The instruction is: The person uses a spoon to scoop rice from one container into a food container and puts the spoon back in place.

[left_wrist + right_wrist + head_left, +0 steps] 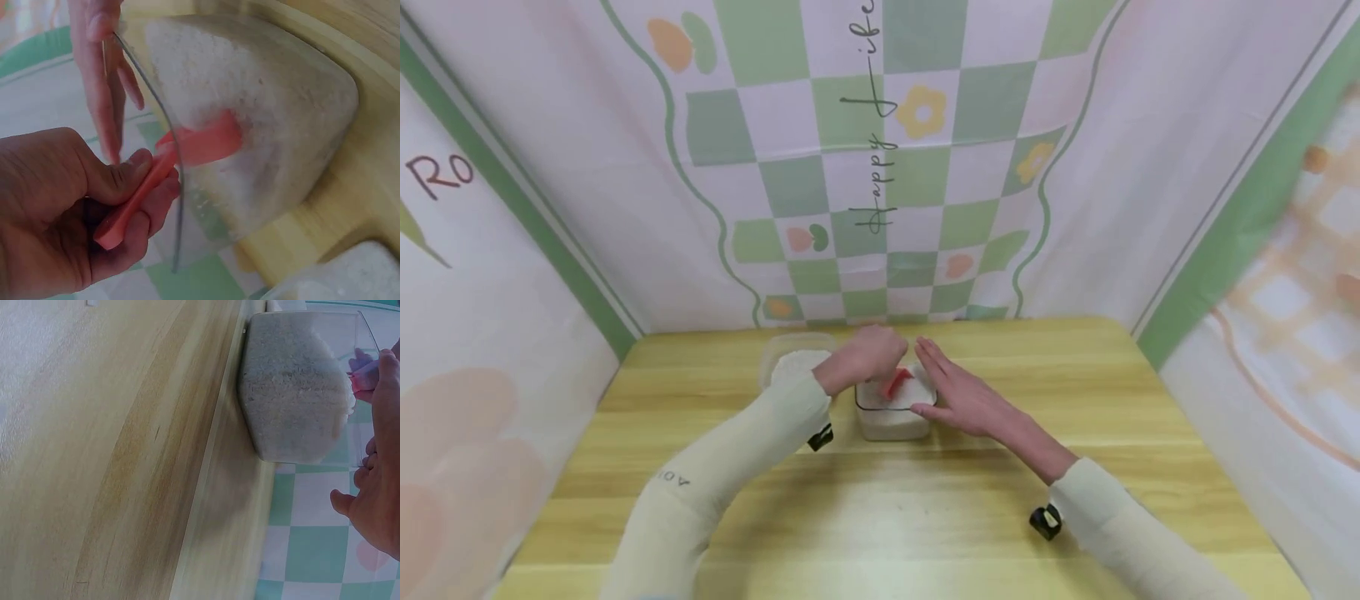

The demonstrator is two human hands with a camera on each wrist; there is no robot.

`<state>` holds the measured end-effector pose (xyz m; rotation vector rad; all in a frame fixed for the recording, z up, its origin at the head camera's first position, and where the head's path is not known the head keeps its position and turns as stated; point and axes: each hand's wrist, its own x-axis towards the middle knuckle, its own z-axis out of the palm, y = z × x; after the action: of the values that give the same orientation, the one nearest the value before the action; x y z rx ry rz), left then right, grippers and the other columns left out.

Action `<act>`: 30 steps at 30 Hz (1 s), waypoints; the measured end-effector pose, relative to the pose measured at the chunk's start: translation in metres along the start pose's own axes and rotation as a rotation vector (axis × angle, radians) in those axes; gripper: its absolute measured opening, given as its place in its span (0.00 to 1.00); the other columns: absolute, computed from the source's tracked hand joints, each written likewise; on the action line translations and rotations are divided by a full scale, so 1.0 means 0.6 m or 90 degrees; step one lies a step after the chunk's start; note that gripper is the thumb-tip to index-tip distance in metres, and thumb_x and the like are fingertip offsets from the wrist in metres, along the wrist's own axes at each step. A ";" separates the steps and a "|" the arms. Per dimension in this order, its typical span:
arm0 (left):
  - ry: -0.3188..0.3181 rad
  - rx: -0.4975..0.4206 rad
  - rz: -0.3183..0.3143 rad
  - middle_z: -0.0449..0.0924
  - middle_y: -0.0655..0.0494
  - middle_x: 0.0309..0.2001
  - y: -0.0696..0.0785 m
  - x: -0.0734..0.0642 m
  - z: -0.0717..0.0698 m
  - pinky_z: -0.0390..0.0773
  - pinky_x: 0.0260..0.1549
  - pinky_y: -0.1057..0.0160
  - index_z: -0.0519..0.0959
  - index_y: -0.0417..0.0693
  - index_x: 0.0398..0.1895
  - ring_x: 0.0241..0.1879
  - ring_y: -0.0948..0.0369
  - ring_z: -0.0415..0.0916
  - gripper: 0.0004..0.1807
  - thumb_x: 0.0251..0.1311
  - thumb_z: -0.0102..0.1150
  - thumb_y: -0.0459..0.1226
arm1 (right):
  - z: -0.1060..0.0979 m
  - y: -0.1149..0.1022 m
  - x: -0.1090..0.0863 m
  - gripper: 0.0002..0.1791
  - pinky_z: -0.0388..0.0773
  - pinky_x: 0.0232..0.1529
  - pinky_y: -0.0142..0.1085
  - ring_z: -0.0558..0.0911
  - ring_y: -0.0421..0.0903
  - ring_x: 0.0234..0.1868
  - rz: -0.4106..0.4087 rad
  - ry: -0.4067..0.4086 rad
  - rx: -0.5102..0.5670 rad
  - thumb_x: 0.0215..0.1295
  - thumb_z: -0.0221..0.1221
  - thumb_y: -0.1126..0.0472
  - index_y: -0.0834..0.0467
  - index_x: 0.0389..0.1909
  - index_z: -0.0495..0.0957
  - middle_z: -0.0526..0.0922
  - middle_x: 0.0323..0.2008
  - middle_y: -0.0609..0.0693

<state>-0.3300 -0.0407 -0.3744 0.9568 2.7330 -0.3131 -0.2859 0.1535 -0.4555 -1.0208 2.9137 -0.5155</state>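
A clear, dark-rimmed container (895,427) full of white grains that look like rice stands on the table. My left hand (871,354) grips the handle of a red scoop (212,139) over this container, fingers curled round it. The scoop's head is down at the grains, inside the container's walls, as the left wrist view shows. At the container's right side is my right hand (966,396), its fingers straight and its thumb by the front corner of the rim. In the right wrist view the grains (294,387) show through the clear wall.
A second translucent container (797,340) with white contents stands just left of the first, partly behind my left forearm. The wooden table (880,517) meets a checked green and white cloth (850,192) at its back edge. Printed cloths hang on both sides.
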 end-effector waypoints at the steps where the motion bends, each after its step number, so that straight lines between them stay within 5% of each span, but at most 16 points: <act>1: -0.010 -0.009 -0.003 0.83 0.58 0.28 -0.003 0.003 0.000 0.78 0.26 0.66 0.80 0.49 0.30 0.25 0.63 0.77 0.06 0.64 0.62 0.39 | 0.000 -0.001 0.001 0.53 0.61 0.73 0.52 0.49 0.56 0.80 -0.001 0.003 0.001 0.70 0.53 0.35 0.62 0.79 0.38 0.40 0.81 0.60; 5: -0.041 -0.039 -0.002 0.78 0.60 0.17 -0.020 0.010 0.001 0.74 0.23 0.68 0.76 0.50 0.18 0.19 0.64 0.75 0.17 0.67 0.58 0.40 | 0.000 -0.004 0.004 0.54 0.62 0.73 0.53 0.50 0.57 0.79 -0.009 0.012 0.002 0.69 0.53 0.35 0.63 0.79 0.39 0.40 0.80 0.61; 12: -0.068 -0.148 0.036 0.73 0.62 0.10 -0.056 0.002 -0.002 0.67 0.19 0.72 0.80 0.49 0.09 0.13 0.68 0.70 0.18 0.56 0.59 0.31 | 0.000 -0.003 0.003 0.54 0.63 0.72 0.53 0.51 0.58 0.79 -0.002 0.010 0.002 0.69 0.52 0.33 0.63 0.79 0.39 0.39 0.80 0.60; 21: -0.071 -0.379 0.040 0.82 0.54 0.15 -0.092 -0.038 0.020 0.75 0.17 0.73 0.88 0.38 0.22 0.13 0.67 0.73 0.13 0.63 0.59 0.31 | -0.001 0.000 0.001 0.54 0.62 0.73 0.52 0.50 0.57 0.79 0.008 0.002 0.002 0.69 0.53 0.35 0.63 0.79 0.38 0.37 0.81 0.58; 30: -0.054 -0.525 -0.005 0.87 0.41 0.26 -0.101 -0.077 0.046 0.76 0.20 0.72 0.88 0.35 0.29 0.15 0.68 0.72 0.12 0.66 0.58 0.31 | 0.001 -0.002 0.000 0.54 0.62 0.72 0.53 0.51 0.58 0.79 0.006 0.008 0.003 0.69 0.52 0.34 0.62 0.79 0.38 0.38 0.81 0.59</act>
<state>-0.3292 -0.1214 -0.3802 0.6601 2.4012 0.7043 -0.2854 0.1524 -0.4558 -1.0056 2.9252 -0.5308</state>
